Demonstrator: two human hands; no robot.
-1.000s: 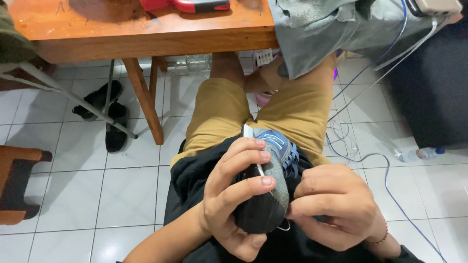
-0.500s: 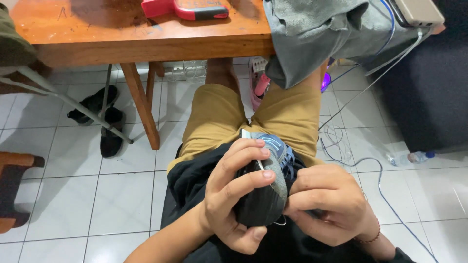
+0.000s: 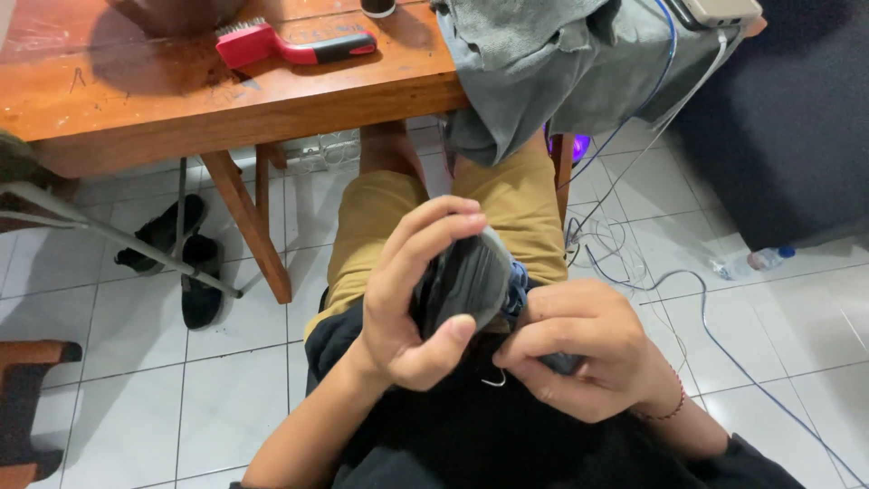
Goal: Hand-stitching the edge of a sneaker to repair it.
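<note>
The shoe point(image 3: 463, 282), dark grey with a blue part showing at its far side, is sitting over the person's lap just below the edge of the wooden surface point(image 3: 226, 95), and it is serving here as the landmark. Going from large to small: above the shoe, the surface is carrying a red-handled brush point(image 3: 290, 43), and a grey cloth point(image 3: 561, 63) is hanging off its edge above and to the right of the shoe. Left of the shoe, a pair of black sandals point(image 3: 181, 263) is lying on the tiled floor; far to its right a small clear bottle point(image 3: 749, 263) is lying on its side, its contents too small to tell. The left hand point(image 3: 412, 299) is wrapping its grip around the shoe, fingers over the top and thumb underneath. The right hand point(image 3: 588, 349) is pinching closed at the shoe's near right side; what it is pinching is hidden, though a thin light loop point(image 3: 493, 380) is showing just below. This is looking like hand-stitching or lacing in progress, so the next pull is likely needing a steady hold.
</note>
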